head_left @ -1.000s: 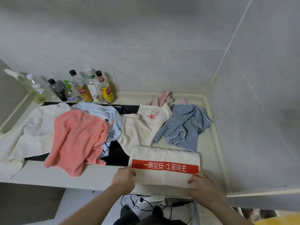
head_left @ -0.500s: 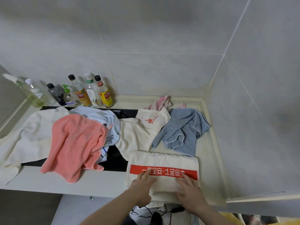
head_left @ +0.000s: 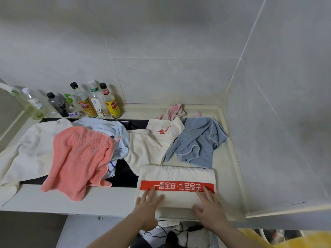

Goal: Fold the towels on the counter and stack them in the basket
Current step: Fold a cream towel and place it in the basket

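Towel (head_left: 177,173), cream with a red band of white characters, lies folded into a flat rectangle at the front edge of the counter (head_left: 231,178), and its near side hangs a little over that edge. Straight, spread fingers (head_left: 152,191) of the left hand (head_left: 146,203) press flat on its left part, the tips at the red band; the right hand (head_left: 208,205) lies flat the same way on the right part, holding nothing. To the right of the towel a bare strip of counter runs to the raised rim by the wall. Behind it are crumpled cloths: a blue towel (head_left: 197,144), a cream towel (head_left: 148,149) with red print touching the folded one, and a small pink rag (head_left: 174,110) at the back. Further left a coral waffle-textured towel (head_left: 80,158) droops over the front edge, lying on a pale blue cloth (head_left: 114,131) and a white towel (head_left: 26,151). Bottles (head_left: 95,102) stand in a row against the tiled wall.
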`<state>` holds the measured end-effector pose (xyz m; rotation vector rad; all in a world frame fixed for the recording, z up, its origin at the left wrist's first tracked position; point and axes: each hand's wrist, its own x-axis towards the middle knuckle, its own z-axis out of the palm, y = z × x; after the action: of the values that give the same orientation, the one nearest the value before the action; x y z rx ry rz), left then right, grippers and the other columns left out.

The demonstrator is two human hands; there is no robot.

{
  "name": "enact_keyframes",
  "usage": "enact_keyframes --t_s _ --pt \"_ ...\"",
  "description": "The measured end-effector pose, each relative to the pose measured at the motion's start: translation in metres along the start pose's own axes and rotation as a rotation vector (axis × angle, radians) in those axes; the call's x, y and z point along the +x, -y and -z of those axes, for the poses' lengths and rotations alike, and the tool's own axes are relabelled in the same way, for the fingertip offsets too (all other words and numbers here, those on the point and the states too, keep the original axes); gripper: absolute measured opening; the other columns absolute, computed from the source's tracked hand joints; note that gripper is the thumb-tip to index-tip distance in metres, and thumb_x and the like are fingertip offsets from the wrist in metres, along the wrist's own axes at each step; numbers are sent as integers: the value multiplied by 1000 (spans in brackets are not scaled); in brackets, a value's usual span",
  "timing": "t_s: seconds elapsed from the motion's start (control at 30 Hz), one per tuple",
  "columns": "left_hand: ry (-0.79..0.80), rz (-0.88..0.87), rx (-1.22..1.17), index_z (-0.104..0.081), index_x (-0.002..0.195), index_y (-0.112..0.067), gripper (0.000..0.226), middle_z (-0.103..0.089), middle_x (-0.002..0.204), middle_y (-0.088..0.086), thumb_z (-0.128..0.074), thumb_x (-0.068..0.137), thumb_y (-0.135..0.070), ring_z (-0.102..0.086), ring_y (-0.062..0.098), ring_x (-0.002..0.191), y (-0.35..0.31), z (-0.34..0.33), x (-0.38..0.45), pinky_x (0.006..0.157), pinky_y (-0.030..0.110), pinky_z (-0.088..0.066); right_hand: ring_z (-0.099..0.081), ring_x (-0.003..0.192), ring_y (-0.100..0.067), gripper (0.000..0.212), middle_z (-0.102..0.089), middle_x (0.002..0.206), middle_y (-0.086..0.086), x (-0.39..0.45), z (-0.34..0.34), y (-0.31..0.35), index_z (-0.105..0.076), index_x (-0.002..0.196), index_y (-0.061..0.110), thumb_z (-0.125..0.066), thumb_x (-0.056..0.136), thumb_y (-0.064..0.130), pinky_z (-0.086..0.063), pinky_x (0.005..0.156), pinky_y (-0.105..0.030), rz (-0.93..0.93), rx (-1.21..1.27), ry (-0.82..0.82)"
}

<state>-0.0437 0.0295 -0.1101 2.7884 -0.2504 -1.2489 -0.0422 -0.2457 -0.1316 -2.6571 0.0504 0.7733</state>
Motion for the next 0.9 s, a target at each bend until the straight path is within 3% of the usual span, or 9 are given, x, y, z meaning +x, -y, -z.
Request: enact_keyframes --t_s 0.13,0.3,0.4,0.5,0.6,0.63,0.7,0.77,0.9 --pt "-14 80 6 17 158 -38 105 37 162 3 -56 85 -16 27 37 151 2 -6 -4 125 58 2 9 156 -20 73 12 169 7 -3 0 8 -3 162 33 -35 101 56 -1 127 -39 -11 -20 0" --pt "-136 110 34 -14 159 -29 89 -4 168 6 -62 84 -29 -2 37 154 -8 17 -1 126 55 -6 8 157 -21 69 9 170 2 -2 5 11 -8 163 29 -33 103 52 -2 128 -39 -1 -61 29" --pt "-170 10 30 -4 162 -30 95 11 170 2 -60 85 -24 11 34 156 -28 26 7 126 56 -5 4 157 -23 68 2 171 1 7 7 12 -22 161 29 -29 100 57 -7 128 -42 -16 -15 47" --pt "-35 -48 -24 -3 161 -34 94 19 169 -1 -59 86 -20 16 38 155 -42 22 10 125 58 -9 0 157 -20 65 -4 170 6 8 7 8 -33 157 33 -26 97 59 -11 128 -42 -10 -12 55" --pt "35 -65 50 -4 160 -32 95 22 168 3 -57 84 -12 15 42 154 -44 18 7 124 58 -15 -30 148 -18 49 -36 158 7 2 15 6 -53 143 32 -43 99 50 -30 120 -36 -42 70 -30" --pt "45 -76 76 -3 160 -32 96 21 168 4 -57 83 -11 15 42 154 -43 18 5 124 57 -15 -44 137 -17 38 -49 144 7 1 18 5 -62 130 31 -51 96 46 -39 113 -35 -76 151 -92" --pt "51 -92 81 -4 160 -32 96 18 169 3 -58 83 -10 13 41 155 -40 19 4 124 56 -18 -59 114 -19 22 -58 120 5 3 22 1 -63 112 30 -64 91 38 -51 98 -36 -187 324 -231" --pt "45 -93 64 -7 159 -33 96 14 170 1 -61 83 -9 10 40 155 -38 21 5 123 55 -22 -59 112 -25 39 -57 125 -4 4 27 -3 -56 123 26 -70 88 35 -52 97 -43 -310 400 -302" --pt "48 -83 27 -13 158 -35 95 8 171 -1 -63 81 -10 7 39 155 -40 25 6 122 54 -26 -56 126 -33 82 -51 143 -12 10 32 -8 -34 152 13 -77 85 34 -48 103 -46 -460 629 -253"
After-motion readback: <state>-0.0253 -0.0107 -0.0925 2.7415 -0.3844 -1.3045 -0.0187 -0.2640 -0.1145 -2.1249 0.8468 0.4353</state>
